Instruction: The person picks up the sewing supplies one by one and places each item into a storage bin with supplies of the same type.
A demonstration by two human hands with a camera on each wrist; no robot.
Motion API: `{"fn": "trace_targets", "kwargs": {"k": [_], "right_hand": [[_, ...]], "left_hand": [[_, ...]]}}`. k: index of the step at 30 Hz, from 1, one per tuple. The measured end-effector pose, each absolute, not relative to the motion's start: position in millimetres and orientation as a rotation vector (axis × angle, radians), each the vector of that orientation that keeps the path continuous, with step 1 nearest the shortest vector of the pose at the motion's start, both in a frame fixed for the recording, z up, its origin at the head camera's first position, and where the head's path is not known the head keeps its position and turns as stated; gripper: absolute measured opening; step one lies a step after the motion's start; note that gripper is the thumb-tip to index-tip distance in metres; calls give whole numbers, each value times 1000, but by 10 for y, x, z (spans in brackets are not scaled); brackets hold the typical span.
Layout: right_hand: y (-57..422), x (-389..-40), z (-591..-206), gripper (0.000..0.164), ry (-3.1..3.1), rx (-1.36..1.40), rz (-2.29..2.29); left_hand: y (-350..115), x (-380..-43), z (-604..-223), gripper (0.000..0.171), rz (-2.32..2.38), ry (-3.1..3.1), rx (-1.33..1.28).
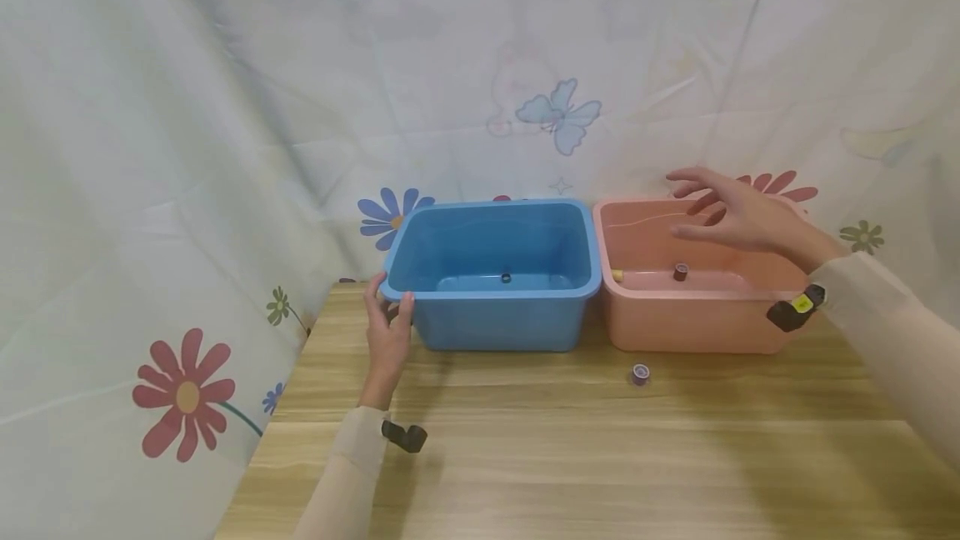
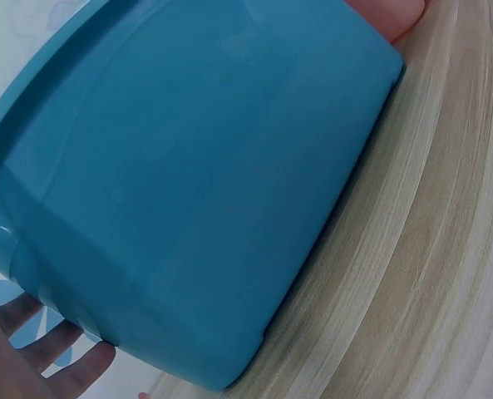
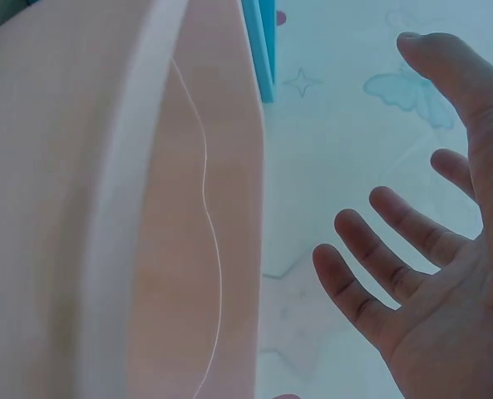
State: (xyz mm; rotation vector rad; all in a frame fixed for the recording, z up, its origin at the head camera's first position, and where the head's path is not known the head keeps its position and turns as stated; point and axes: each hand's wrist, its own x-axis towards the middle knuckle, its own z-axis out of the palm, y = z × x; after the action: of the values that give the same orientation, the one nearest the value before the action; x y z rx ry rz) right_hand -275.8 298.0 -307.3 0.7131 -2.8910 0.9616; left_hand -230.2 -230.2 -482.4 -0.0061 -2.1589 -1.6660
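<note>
At the front left corner of the blue plastic bin (image 1: 495, 323), my left hand (image 1: 388, 344) grips the rim, thumb at the front and fingers along the side. The left wrist view shows those fingertips (image 2: 88, 366) against the bin's end wall. Raised over the pink plastic bin (image 1: 697, 323), my right hand (image 1: 738, 211) has its fingers spread and holds nothing. Inside the pink bin are a small dark brown cylinder (image 1: 680, 272) and a small yellow piece (image 1: 617, 275). A small dark round piece (image 1: 506, 277) lies in the blue bin.
A small purple piece with a pale round top (image 1: 640, 374) stands on the wood-grain table (image 1: 525, 457) in front of the pink bin. The two bins stand side by side. Behind them hangs a white curtain (image 1: 450, 90) printed with flowers and butterflies.
</note>
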Motion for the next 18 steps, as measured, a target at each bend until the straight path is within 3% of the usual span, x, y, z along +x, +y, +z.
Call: {"fn": "trace_targets", "kwargs": {"k": [18], "right_hand": [[2997, -2282, -3122, 85, -2624, 833, 749]], "left_hand": [[-2299, -2288, -4816, 60, -1666, -2163, -12]]}}
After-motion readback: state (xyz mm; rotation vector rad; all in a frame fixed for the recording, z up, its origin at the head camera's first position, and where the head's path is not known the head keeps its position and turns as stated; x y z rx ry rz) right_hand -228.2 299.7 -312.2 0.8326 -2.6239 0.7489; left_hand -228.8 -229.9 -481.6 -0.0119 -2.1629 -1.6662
